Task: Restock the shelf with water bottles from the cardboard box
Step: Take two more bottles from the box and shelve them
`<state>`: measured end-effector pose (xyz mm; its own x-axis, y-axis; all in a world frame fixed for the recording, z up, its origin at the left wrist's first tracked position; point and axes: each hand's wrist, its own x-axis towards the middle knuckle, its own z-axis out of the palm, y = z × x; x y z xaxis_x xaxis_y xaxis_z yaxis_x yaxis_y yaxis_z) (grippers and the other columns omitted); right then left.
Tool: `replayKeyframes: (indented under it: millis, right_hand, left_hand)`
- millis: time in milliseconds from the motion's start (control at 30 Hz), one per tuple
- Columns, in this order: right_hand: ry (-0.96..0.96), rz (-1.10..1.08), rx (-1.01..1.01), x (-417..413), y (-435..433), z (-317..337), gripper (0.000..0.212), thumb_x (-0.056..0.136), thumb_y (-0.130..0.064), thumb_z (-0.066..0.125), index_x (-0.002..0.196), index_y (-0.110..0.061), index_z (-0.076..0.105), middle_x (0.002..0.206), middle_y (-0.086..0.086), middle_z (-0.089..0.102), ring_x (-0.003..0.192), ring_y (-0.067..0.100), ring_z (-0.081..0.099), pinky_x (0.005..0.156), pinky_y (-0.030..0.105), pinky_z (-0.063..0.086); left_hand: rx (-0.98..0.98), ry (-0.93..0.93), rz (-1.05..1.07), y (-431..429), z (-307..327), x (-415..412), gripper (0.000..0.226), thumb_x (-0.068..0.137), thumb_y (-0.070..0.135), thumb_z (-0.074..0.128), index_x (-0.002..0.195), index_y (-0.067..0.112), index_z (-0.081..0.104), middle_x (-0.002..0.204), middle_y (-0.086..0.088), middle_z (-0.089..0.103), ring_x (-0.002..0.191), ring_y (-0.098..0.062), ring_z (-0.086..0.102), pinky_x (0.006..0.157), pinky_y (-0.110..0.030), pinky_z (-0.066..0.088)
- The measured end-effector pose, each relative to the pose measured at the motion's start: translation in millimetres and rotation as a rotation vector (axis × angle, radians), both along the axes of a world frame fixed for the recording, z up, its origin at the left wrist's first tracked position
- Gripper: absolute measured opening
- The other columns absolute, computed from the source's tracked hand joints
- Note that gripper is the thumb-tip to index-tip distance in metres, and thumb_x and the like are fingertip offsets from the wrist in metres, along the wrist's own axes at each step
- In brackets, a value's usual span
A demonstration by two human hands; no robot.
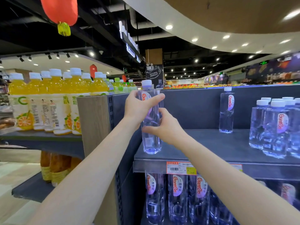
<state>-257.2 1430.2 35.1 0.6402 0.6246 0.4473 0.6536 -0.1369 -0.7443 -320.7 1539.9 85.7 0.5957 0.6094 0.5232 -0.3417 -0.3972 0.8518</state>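
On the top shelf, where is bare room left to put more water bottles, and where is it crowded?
Bare shelf runs from the held bottle to the lone bottle at the back, and in front of that one up to the bottle cluster. The right end is crowded. The left hand and right hand grip the held bottle.

**aisle_lurker:** what's sitting left of that wood panel [93, 120]?

**shelfwatcher:** orange juice bottles [55, 101] are standing in rows, white caps on, and green drinks [120, 86] are lining up behind them. A red lantern [60, 10] is hanging overhead, and a price tag [181, 168] is showing lower down.
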Motion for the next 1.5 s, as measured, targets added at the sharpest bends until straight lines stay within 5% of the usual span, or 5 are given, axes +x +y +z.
replayKeyframes:
  millis: [167, 267, 367, 1133, 1500]
  right_hand:
    - [0.038, -0.024, 0.039, 26.3, 17.1, -19.3, 0.075, 0.073, -0.033, 0.090, 0.135, -0.027, 0.048, 0.122, 0.000, 0.067, 0.103, 0.014, 0.069, 0.074, 0.024, 0.056]
    - [0.075, -0.019, 0.071, 32.4, 16.5, -24.9, 0.069, 0.075, -0.025, 0.090, 0.131, -0.028, 0.051, 0.114, -0.002, 0.069, 0.093, 0.007, 0.069, 0.057, 0.011, 0.049]
    - [0.096, -0.034, 0.112, 41.9, 20.5, -33.3, 0.067, 0.073, -0.031, 0.091, 0.129, -0.027, 0.054, 0.109, 0.002, 0.072, 0.099, 0.014, 0.071, 0.072, 0.022, 0.058]
    - [0.031, -0.144, 0.008, 56.9, 31.9, -32.2, 0.066, 0.083, -0.036, 0.084, 0.139, -0.023, 0.051, 0.078, -0.018, 0.050, 0.068, -0.001, 0.051, 0.058, 0.013, 0.037]
    - [0.086, -0.176, -0.024, 30.1, 30.1, -25.9, 0.070, 0.087, -0.033, 0.081, 0.147, -0.024, 0.045, 0.130, 0.000, 0.065, 0.105, 0.017, 0.063, 0.082, 0.025, 0.051]
  left_hand:
    - [0.063, 0.136, -0.013, 12.4, -14.4, 5.5, 0.069, 0.064, 0.043, 0.099, 0.117, 0.022, 0.061, 0.104, 0.002, 0.073, 0.096, -0.017, 0.074, 0.086, -0.040, 0.063]
    - [0.051, 0.190, -0.109, 19.4, -30.6, -1.8, 0.063, 0.078, 0.040, 0.091, 0.128, 0.020, 0.059, 0.109, 0.001, 0.076, 0.098, -0.014, 0.075, 0.083, -0.030, 0.060]
    - [0.003, 0.193, -0.077, 20.5, -54.8, -0.8, 0.046, 0.095, 0.041, 0.075, 0.132, 0.020, 0.057, 0.107, 0.006, 0.073, 0.091, 0.000, 0.069, 0.066, -0.015, 0.050]
    - [-0.076, 0.267, 0.038, 55.5, -98.7, 40.3, 0.036, 0.088, 0.033, 0.062, 0.121, 0.044, 0.069, 0.093, 0.003, 0.081, 0.103, -0.024, 0.075, 0.093, -0.049, 0.062]
    - [-0.032, 0.341, -0.030, 46.0, -85.4, 23.6, 0.032, 0.101, 0.022, 0.058, 0.122, 0.046, 0.064, 0.113, -0.005, 0.078, 0.098, -0.023, 0.073, 0.092, -0.045, 0.061]
